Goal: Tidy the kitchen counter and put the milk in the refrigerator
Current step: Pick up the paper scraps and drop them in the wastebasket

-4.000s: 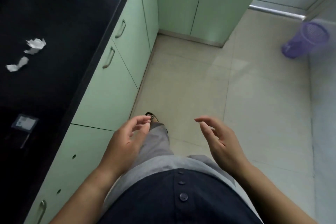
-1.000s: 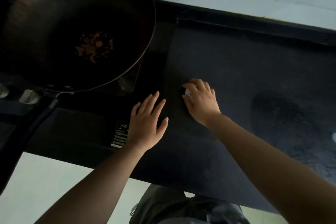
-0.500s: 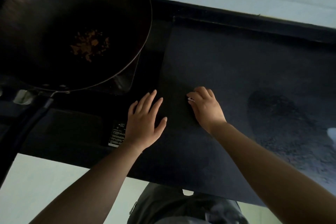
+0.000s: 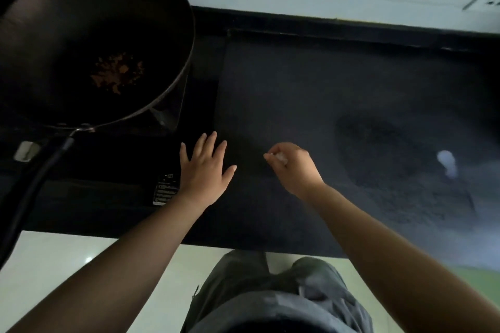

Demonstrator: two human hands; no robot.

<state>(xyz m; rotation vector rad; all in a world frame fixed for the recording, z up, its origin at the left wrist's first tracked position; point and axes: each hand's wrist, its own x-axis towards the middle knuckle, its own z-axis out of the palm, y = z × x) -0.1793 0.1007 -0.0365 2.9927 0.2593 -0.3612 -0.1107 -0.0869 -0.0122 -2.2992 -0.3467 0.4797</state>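
1. Counter (image 4: 311, 84): a black worktop running along a pale wall, dimly lit. A darker, mottled patch (image 4: 392, 159) shows on its surface to the right of the hands.
2. Right hand (image 4: 293, 167): curled into a loose fist just above the counter, fingertips pinched on a small white crumpled scrap (image 4: 280, 157) — paper or tissue, I cannot tell which. Only a little of the scrap shows between the fingers.
3. Left hand (image 4: 205, 170): open, fingers spread, palm down over the counter edge of the cooktop; it has hold of nothing. Whether the palm touches the surface cannot be told.
4. A second white scrap (image 4: 447, 163) lies on the counter well to the right of the right hand, blurred, at the far edge of the mottled patch.
5. Wok (image 4: 92, 43): a large dark pan sits on the cooktop (image 4: 113, 170) at the left, with brown food residue (image 4: 117, 74) at its centre. Its long black handle (image 4: 32, 189) runs down toward the near-left corner.
6. A small white-printed label (image 4: 165, 189) on the cooktop lies just beside the left wrist.
7. Milk and refrigerator: neither shows in this view — location cannot be told.
8. The person stands close against the counter; grey trousers (image 4: 270, 292) and pale floor tiles (image 4: 67, 273) show below.
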